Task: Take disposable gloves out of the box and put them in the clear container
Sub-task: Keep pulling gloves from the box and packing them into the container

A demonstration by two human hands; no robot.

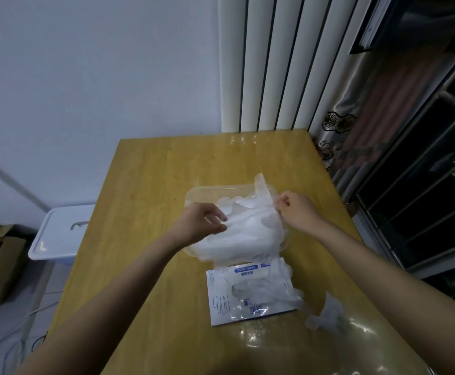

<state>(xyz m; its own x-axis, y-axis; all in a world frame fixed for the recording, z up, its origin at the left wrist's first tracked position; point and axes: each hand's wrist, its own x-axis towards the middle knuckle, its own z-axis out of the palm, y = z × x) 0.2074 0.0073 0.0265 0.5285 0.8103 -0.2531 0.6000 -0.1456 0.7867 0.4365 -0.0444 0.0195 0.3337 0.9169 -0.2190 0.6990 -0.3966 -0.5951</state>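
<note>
Nearest the viewer, a loose glove (326,313) lies on the wooden table (150,185), just right of the flat white-and-blue glove box (221,299), whose opening spills more film. Beyond the box stands the clear container (194,194), heaped with disposable gloves (248,244). Over it, the left hand (202,223) and the right hand (296,209) each pinch one side of the top glove (259,212), stretched between them.

One wooden worktop (145,239). One clear container (194,196), heaped with disposable gloves (248,239) too tangled to count. One flat white-and-blue glove box (221,307). One crumpled loose glove (326,315) beside it. Two hands: left hand (202,223), right hand (299,209). One white lidded bin (58,234).
</note>
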